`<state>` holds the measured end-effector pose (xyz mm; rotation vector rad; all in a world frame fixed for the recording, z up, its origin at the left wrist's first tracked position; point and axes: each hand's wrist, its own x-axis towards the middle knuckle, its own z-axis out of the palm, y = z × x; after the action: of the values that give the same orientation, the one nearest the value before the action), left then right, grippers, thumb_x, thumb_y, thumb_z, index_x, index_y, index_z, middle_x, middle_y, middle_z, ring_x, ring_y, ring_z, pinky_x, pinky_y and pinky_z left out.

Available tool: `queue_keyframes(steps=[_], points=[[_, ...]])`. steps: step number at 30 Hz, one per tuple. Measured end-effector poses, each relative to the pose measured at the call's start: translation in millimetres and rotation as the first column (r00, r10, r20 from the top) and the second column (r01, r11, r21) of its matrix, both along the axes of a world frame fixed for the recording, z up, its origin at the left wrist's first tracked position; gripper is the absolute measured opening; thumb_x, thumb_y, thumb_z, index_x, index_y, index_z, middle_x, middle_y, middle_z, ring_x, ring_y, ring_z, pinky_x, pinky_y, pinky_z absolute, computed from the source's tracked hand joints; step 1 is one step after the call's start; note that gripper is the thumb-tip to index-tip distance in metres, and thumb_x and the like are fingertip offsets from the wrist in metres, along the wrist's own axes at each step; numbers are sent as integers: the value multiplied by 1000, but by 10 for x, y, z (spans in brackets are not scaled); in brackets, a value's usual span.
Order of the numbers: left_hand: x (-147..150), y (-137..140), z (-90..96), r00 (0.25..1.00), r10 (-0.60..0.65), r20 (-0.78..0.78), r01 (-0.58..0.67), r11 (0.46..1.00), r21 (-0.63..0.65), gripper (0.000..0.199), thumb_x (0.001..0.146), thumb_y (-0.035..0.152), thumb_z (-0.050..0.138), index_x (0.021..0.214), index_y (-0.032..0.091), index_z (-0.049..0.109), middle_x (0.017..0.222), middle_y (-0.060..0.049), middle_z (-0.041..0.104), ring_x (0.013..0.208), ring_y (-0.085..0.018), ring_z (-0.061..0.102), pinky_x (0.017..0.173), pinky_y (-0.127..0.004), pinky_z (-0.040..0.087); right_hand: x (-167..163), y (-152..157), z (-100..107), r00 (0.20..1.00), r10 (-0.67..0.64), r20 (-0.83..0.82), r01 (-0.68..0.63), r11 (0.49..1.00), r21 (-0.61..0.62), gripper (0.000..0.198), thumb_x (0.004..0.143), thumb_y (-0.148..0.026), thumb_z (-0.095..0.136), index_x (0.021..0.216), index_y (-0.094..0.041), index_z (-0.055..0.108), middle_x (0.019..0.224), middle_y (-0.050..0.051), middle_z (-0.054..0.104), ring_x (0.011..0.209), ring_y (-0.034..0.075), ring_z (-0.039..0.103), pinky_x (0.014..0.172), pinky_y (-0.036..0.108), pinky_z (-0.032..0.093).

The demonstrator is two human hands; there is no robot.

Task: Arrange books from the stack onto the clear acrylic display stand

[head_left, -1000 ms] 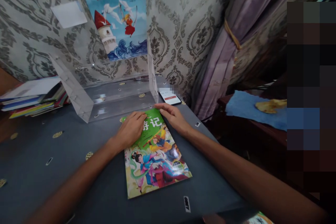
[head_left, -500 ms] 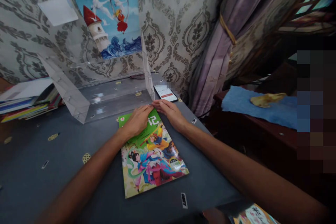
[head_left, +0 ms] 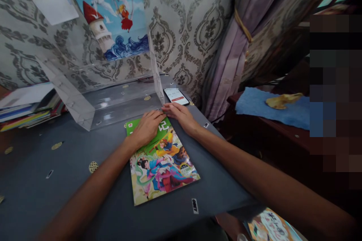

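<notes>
A picture book (head_left: 166,169) lies flat on the dark grey tabletop, its green and colourful cover facing up. Across the upper part of the cover rests my left hand (head_left: 148,126), palm down with fingers stretched out, hiding some of the title. My right hand (head_left: 181,116) lies at the book's top right corner, fingers extended leftward and meeting the left fingertips. Neither hand grips the book. Just beyond them stands a clear acrylic stand (head_left: 86,116) with upright side panels.
Behind the right hand lies a phone (head_left: 177,97) with a lit screen. A stack of books (head_left: 25,103) sits at the left. A poster (head_left: 113,15) hangs on the patterned wall. On the right, a blue cloth (head_left: 251,103) covers part of a dark red surface. Another book (head_left: 273,226) shows below the table edge.
The view has shifted slightly, so most things sit a little higher and further left in the picture. Both hands keep nearly the same place on and beside the book.
</notes>
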<state>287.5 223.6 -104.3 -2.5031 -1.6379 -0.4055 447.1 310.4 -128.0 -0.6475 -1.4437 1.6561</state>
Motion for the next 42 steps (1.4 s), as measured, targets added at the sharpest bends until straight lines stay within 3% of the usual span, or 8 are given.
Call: queue_keyframes(steps=[8,22,42], points=[[-37,-18,-51,997,-74,36,71,996,62,42,90,3,43,124,17,64,126,-10,66,115,-24,59,99,-44,48,13,46,-20,999,-22,26,19,996,84,47,78,-66,68,93,-21,70,94,9,78,97,24,73,93,43,56],[-26,-150,-23,990,-133,48,130,990,52,41,90,2,42,123,15,63,122,-11,67,113,-23,60,98,-44,50,27,-75,2,997,-56,51,49,991,122,50,76,-70,67,88,-21,70,83,7,78,86,25,74,92,46,57],[73,-344,-6,986,-166,23,167,986,-17,46,91,5,43,130,21,59,125,-9,63,118,-25,54,101,-48,46,205,-297,28,993,-61,105,46,989,140,52,77,-73,65,88,-22,70,83,6,78,87,23,73,91,42,56]])
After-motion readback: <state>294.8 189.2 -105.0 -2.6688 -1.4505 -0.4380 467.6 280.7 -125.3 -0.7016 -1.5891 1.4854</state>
